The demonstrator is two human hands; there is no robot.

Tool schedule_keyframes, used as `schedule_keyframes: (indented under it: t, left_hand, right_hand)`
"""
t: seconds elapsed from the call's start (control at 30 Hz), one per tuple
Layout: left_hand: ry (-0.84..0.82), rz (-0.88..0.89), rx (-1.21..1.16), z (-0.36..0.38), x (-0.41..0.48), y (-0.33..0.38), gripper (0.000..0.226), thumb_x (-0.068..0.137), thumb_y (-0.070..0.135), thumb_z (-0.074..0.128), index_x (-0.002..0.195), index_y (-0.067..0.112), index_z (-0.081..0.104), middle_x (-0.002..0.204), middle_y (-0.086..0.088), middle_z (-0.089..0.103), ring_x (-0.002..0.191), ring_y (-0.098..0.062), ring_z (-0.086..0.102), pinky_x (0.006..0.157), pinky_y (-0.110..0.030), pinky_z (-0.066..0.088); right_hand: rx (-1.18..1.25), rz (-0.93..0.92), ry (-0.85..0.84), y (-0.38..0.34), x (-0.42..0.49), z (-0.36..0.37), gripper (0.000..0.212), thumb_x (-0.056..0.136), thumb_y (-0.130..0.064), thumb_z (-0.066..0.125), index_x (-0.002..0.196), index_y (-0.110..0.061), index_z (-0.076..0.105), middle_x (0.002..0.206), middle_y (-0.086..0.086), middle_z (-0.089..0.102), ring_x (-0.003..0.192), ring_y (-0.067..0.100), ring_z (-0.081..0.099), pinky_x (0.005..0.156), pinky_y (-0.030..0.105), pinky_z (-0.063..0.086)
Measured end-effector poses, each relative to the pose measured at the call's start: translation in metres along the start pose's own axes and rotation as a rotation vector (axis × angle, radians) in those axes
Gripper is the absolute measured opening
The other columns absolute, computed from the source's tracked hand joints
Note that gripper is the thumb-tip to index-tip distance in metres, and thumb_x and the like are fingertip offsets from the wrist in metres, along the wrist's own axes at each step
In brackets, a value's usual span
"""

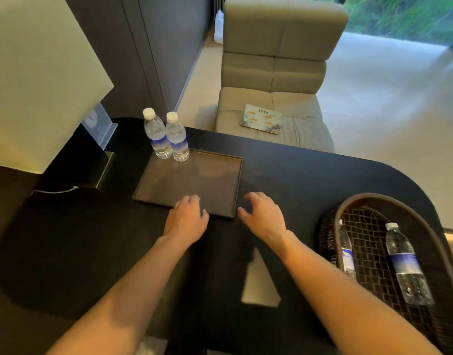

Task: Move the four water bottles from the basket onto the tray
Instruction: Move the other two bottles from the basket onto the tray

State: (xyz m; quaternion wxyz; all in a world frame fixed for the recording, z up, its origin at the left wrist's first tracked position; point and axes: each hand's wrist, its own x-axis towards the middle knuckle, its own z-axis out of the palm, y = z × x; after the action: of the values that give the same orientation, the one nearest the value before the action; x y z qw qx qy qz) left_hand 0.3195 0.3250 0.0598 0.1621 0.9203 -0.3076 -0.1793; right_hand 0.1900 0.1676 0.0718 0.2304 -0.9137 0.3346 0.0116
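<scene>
Left hand [185, 217] spread empty over tray [189, 180] edge, right hand [264, 216] spread empty beside it

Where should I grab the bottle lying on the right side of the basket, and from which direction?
Take that bottle around its labelled middle, right hand coming from above. It lies flat on the mesh floor of the basket, cap pointing away, so the top of the barrel is exposed while the rim likely blocks a sideways approach.
</scene>
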Motion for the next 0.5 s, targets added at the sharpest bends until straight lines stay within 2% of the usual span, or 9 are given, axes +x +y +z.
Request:
schedule_keyframes:
  t: [0.1,0.33,0.4,0.5]
  left_hand:
    - [-0.022,0.058,0.029,0.020,-0.037,0.037,0.034,0.101,0.032,0.053,0.129,0.012,0.058,0.128,-0.008,0.061,0.116,-0.024,0.060,0.092,-0.040,0.051]
    - [-0.057,0.203,-0.005,0.070,-0.114,0.131,0.033,0.103,0.033,0.052,0.129,0.015,0.058,0.121,-0.003,0.063,0.105,-0.017,0.063,0.084,-0.034,0.053]
    - [-0.077,0.242,-0.010,0.084,-0.130,0.157,0.030,0.102,0.033,0.052,0.126,0.015,0.059,0.117,-0.002,0.063,0.101,-0.016,0.063,0.084,-0.036,0.056]
    - [-0.096,0.315,-0.010,0.103,-0.147,0.193,0.029,0.102,0.034,0.053,0.125,0.018,0.058,0.110,0.001,0.063,0.095,-0.012,0.062,0.078,-0.032,0.055]
  right_hand:
    - [-0.017,0.029,0.044,0.040,-0.047,-0.015,0.047,0.096,-0.043,0.064,0.137,-0.018,0.062,0.131,0.004,0.067,0.119,0.025,0.065,0.097,0.046,0.056]
    - [-0.005,0.131,0.120,0.133,-0.142,-0.056,0.042,0.096,-0.040,0.066,0.133,-0.019,0.063,0.125,0.002,0.068,0.113,0.020,0.066,0.096,0.040,0.057]
    - [-0.019,0.161,0.146,0.156,-0.164,-0.066,0.038,0.096,-0.040,0.065,0.126,-0.019,0.065,0.117,0.002,0.069,0.109,0.022,0.067,0.093,0.042,0.057]
    - [-0.023,0.231,0.164,0.189,-0.192,-0.077,0.031,0.095,-0.041,0.062,0.116,-0.018,0.066,0.108,0.003,0.068,0.102,0.025,0.064,0.088,0.043,0.054]
